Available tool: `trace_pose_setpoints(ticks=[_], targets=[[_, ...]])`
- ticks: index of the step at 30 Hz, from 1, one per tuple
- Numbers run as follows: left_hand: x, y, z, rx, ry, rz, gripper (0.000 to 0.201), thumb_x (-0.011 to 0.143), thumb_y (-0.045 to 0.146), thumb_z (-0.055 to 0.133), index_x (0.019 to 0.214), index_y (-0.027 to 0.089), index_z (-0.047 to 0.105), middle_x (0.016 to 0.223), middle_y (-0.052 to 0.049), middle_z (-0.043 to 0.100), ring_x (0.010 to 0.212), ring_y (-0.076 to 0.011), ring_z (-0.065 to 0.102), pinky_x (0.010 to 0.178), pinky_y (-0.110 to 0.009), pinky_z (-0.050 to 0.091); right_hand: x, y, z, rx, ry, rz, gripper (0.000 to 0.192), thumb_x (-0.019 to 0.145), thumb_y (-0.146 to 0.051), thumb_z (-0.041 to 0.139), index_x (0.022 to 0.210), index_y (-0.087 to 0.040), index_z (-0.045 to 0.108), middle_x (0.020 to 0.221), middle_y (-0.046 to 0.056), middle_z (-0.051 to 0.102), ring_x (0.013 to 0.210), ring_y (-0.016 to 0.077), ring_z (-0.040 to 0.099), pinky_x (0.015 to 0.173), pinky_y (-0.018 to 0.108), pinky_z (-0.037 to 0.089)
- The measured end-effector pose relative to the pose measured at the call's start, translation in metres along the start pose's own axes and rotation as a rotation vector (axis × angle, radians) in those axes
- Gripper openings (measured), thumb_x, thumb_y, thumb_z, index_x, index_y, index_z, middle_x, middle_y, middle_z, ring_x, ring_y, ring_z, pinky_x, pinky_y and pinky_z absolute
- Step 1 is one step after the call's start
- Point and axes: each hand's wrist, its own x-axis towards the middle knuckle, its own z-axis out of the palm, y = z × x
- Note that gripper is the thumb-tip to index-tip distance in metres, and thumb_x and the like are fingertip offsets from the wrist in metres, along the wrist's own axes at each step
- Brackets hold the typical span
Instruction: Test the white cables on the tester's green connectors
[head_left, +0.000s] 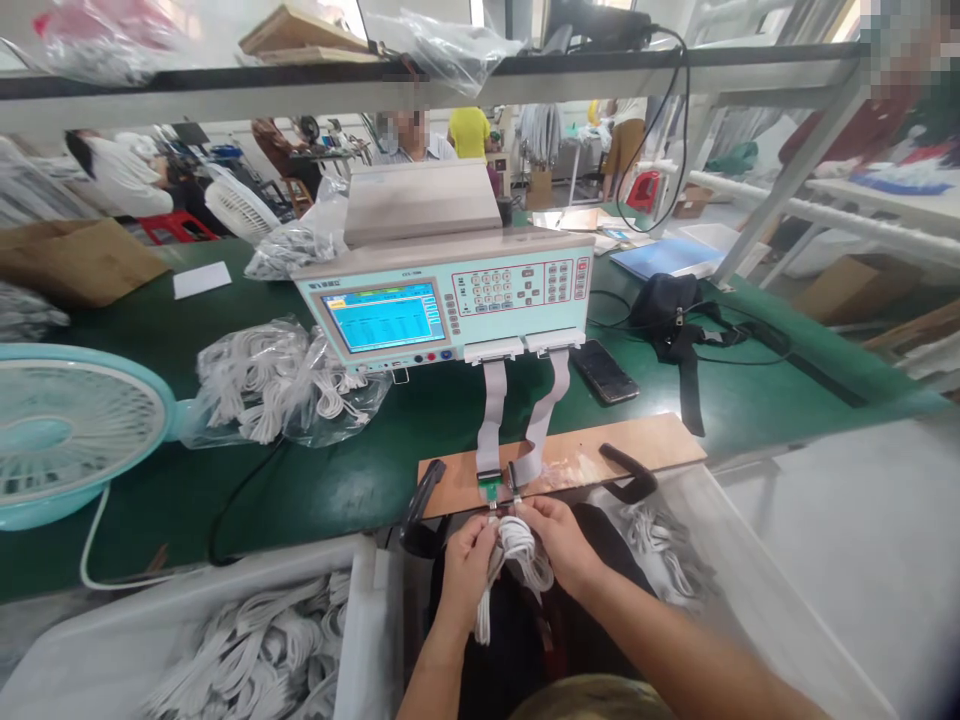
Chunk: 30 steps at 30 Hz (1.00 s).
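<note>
Green bench: just off its near edge, our left hand and right hand pinch bundled white cable, grips closed.

The left hand, right hand and forearms are bare. Legwear is dark. An olive-yellow garment shows at the lower edge.

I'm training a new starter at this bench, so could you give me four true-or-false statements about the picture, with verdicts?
1. The bare left hand and bare right hand hold a coiled white cable. True.
2. Two flat grey ribbon cables hang from the front of the boxy pale instrument. True.
3. The black rectangular phone lies on the brown wooden board. False: it lies on the green tabletop.
4. The round turquoise fan stands to the person's right. False: it stands to the left.
</note>
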Motion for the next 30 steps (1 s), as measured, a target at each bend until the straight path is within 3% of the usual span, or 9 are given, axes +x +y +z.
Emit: trace_pose_setpoints(ticks=[5,9,19,30], targets=[[0.001,0.000,0.007,-0.038,0.075,-0.012,0.034,0.066,0.049,0.063,0.066,0.014,0.066,0.046,0.003,0.051,0.041,-0.0096,0.042,0.038,-0.019,0.032,-0.001,-0.002,-0.001,-0.017,-0.025,-0.007,0.035,0.058,-0.045,0.075,0.064,-0.014,0.062,0.057,0.000,0.058,0.050,0.0111,0.047,0.052,0.023,0.037],[0.000,-0.004,0.012,-0.075,0.125,-0.012,0.036,0.067,0.050,0.061,0.065,0.015,0.063,0.043,0.005,0.045,0.038,-0.0074,0.036,0.035,-0.018,0.029,-0.001,-0.003,-0.001,-0.032,-0.027,-0.023,0.034,0.059,-0.045,0.075,0.063,-0.014,0.062,0.057,0.000,0.059,0.049,0.0104,0.047,0.052,0.023,0.037],[0.001,-0.010,0.009,-0.022,0.080,0.033,0.034,0.073,0.048,0.059,0.065,0.014,0.059,0.047,0.005,0.045,0.039,-0.0065,0.035,0.038,-0.018,0.032,-0.002,-0.002,-0.003,-0.047,-0.043,-0.057,0.033,0.062,-0.045,0.074,0.063,-0.014,0.062,0.057,-0.001,0.058,0.051,0.0107,0.047,0.052,0.023,0.037],[-0.001,-0.015,0.022,-0.242,0.190,0.086,0.034,0.069,0.046,0.066,0.060,0.014,0.057,0.052,0.005,0.046,0.048,-0.0073,0.041,0.046,-0.017,0.035,-0.002,-0.003,-0.002,-0.040,-0.078,-0.062,0.036,0.062,-0.047,0.074,0.070,-0.013,0.068,0.064,0.004,0.065,0.058,0.0146,0.055,0.060,0.024,0.042]])
